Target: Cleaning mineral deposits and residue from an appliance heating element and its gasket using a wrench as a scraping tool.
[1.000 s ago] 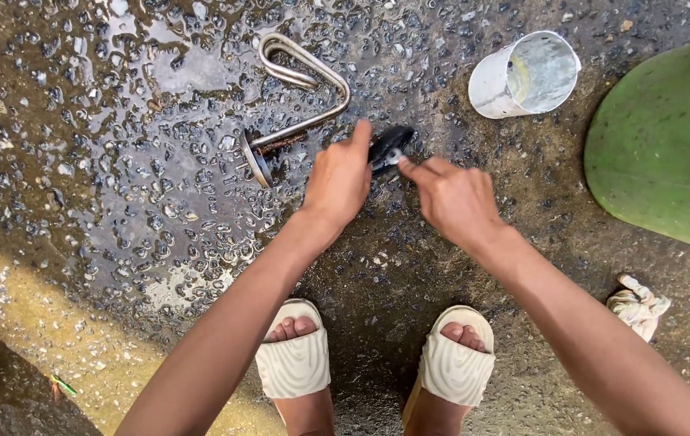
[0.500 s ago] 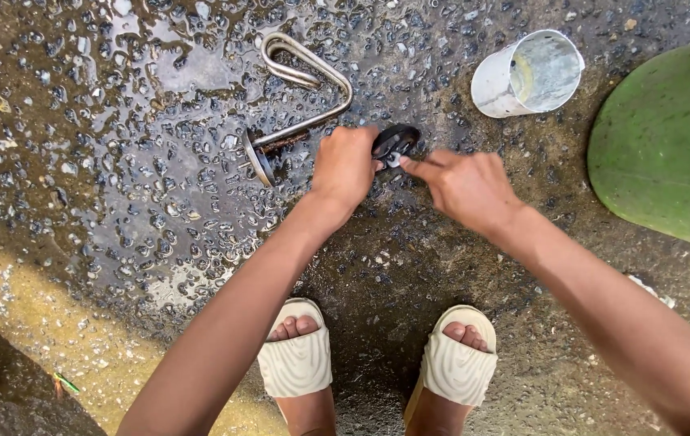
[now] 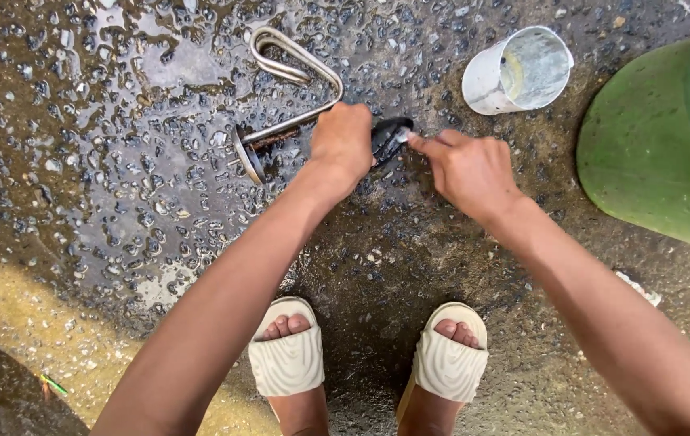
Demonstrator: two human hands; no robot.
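Left hand: the left hand was closed around the black head of an immersion heater, fingers curled over it so that only the right part of the head showed.
Right hand: the right hand was pinched together on a small pale piece at the black head's right edge, forefinger and thumb pointing left; what that piece was could not be told.
Heater: the bent metal heating loop lay flat on the wet ground, running up and left from the left hand, with a round metal flange just left of that hand.
Cup: a white plastic cup lay tilted on the ground, mouth facing up and right, near the right hand but apart from it.
Tub: a green plastic tub filled the right edge of the view, well apart from the hands.
Ground: dark pebbled concrete, wet with puddles at upper left, drier and sandy at lower left.
Feet: two feet in cream ribbed slippers stood below the hands.
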